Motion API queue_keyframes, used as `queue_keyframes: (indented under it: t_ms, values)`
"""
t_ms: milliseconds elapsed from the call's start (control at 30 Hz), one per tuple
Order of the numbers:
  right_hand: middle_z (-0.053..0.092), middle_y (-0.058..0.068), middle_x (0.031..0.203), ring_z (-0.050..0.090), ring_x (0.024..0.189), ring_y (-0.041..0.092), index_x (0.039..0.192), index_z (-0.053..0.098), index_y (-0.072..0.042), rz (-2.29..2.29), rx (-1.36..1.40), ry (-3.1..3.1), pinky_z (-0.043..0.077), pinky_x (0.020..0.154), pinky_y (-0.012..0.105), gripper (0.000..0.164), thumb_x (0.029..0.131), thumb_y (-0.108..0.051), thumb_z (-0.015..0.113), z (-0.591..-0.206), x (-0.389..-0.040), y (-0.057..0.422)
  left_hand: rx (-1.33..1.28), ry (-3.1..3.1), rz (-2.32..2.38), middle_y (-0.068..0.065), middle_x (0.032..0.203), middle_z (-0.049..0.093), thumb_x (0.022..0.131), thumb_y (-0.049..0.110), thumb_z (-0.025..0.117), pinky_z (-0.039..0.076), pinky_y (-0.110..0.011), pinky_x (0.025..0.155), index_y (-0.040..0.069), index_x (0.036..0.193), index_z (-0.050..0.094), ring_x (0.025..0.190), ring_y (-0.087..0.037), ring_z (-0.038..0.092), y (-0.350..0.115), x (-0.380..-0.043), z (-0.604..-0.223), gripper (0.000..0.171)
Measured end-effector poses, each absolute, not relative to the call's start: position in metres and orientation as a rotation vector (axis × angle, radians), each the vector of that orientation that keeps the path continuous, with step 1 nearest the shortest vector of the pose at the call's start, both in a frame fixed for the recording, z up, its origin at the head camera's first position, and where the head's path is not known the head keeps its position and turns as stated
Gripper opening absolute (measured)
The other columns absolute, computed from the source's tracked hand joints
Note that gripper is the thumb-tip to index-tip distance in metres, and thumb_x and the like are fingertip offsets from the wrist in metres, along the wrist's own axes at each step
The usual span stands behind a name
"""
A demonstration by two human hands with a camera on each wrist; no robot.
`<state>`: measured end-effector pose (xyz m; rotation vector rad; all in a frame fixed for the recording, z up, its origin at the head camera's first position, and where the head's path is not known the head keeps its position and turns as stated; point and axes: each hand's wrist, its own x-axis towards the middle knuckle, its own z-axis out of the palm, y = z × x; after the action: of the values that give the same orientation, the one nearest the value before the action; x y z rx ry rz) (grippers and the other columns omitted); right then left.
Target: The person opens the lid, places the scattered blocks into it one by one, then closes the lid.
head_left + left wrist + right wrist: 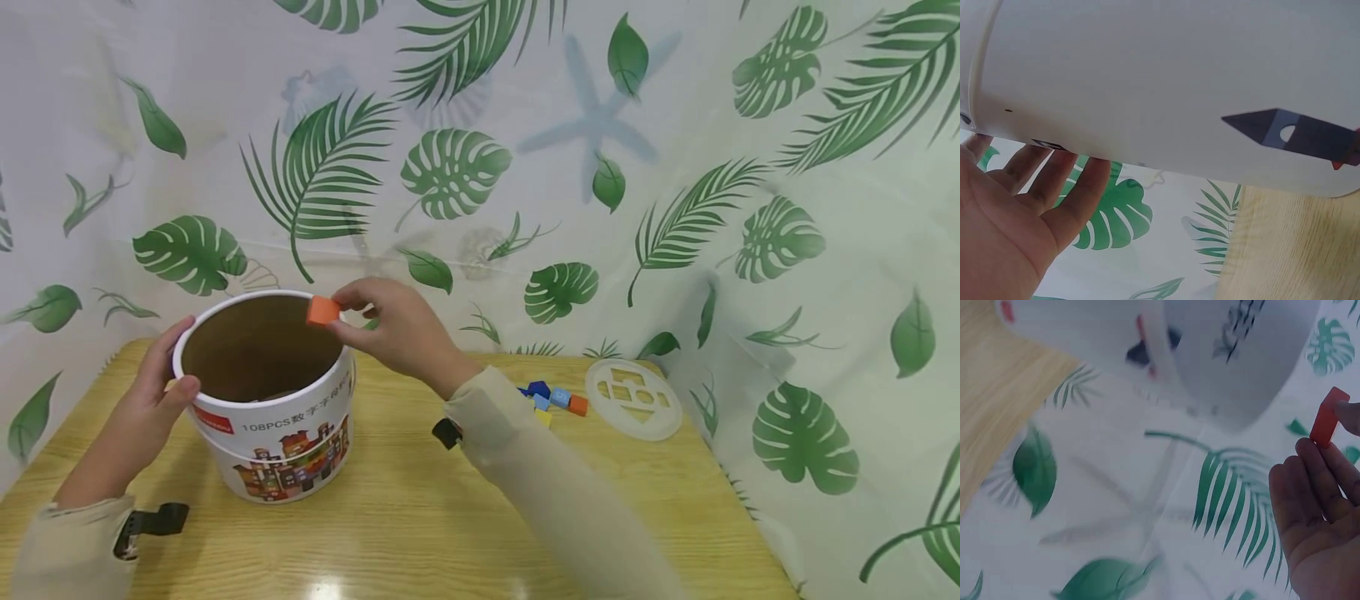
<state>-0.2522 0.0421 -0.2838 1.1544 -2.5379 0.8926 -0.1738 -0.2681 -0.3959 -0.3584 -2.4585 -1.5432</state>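
A white bucket (217, 433) with a printed block picture stands upright on the left of the table. My left hand (153, 400) holds its left side at the rim, thumb toward the front and fingers toward the back. In the left wrist view the fingertips (1091, 178) lie against the bucket's outer wall. Between thumb and fingers my right hand (401, 333) pinches an orange block (323, 311), which overlaps the right side of the rim in the head view. The right wrist view shows that orange block (1330, 417) at the fingertips, beside the bucket (1235, 375).
Right of the bucket, several small blue, orange and yellow blocks (559, 397) lie together, partly behind the right sleeve. Beside them is a round whitish plate with cut-out shapes (670, 423). A leaf-patterned curtain (480, 242) hangs behind the wooden table (390, 500).
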Motion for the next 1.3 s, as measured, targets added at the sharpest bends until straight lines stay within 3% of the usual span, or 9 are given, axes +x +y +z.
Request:
queue_keyframes:
  t_ms: [100,367,833,1100,1300]
  values:
    - [0.073,0.0,0.116,0.065,0.107,0.013,0.119,0.074,-0.01,0.81,1.202,-2.562,0.047,0.094,0.018,0.027,0.096,-0.024,0.075,-0.284,-0.245,0.017,-0.352,-2.461,-1.55,-0.015,0.166,0.021,0.109,0.037,0.048,0.027,-0.082,0.104,0.037,0.166,0.007,0.145,-0.028,0.028,-0.269,-0.174,-0.397,0.07]
    - [0.07,-0.007,0.118,0.06,0.108,0.004,0.124,0.071,-0.015,0.649,1.225,-2.682,0.043,0.097,0.014,0.033,0.098,-0.034,0.071,-0.293,-0.235,-0.023,-0.352,-2.455,-1.586,-0.019,0.168,0.017,0.109,0.041,0.048,0.024,-0.085,0.101,0.037,0.166,0.006,0.146,-0.05,0.02,-0.268,-0.175,-0.396,0.071]
    - [0.069,-0.013,0.107,0.059,0.094,-0.004,0.119,0.071,-0.018,0.697,1.122,-2.852,0.045,0.086,0.01,0.028,0.096,-0.034,0.075,-0.303,-0.232,-0.036,-0.348,-2.464,-1.572,-0.019,0.167,0.018,0.109,0.04,0.048,0.025,-0.086,0.099,0.036,0.166,0.005,0.145,-0.051,0.02,-0.269,-0.176,-0.397,0.072]
    - [0.071,-0.013,0.108,0.061,0.096,-0.005,0.119,0.071,-0.018,0.691,1.12,-2.859,0.046,0.086,0.01,0.029,0.097,-0.035,0.074,-0.305,-0.232,-0.038,-0.345,-2.471,-1.558,-0.017,0.167,0.02,0.109,0.038,0.047,0.027,-0.084,0.101,0.037,0.166,0.006,0.146,-0.044,0.023,-0.271,-0.176,-0.398,0.07]
    - [0.073,-0.01,0.112,0.063,0.099,-0.004,0.12,0.073,-0.017,0.712,1.134,-2.812,0.045,0.087,0.01,0.028,0.098,-0.034,0.073,-0.306,-0.23,-0.035,-0.362,-2.46,-1.561,-0.019,0.166,0.021,0.109,0.037,0.047,0.028,-0.085,0.098,0.036,0.166,0.007,0.144,-0.046,0.024,-0.269,-0.174,-0.395,0.07]
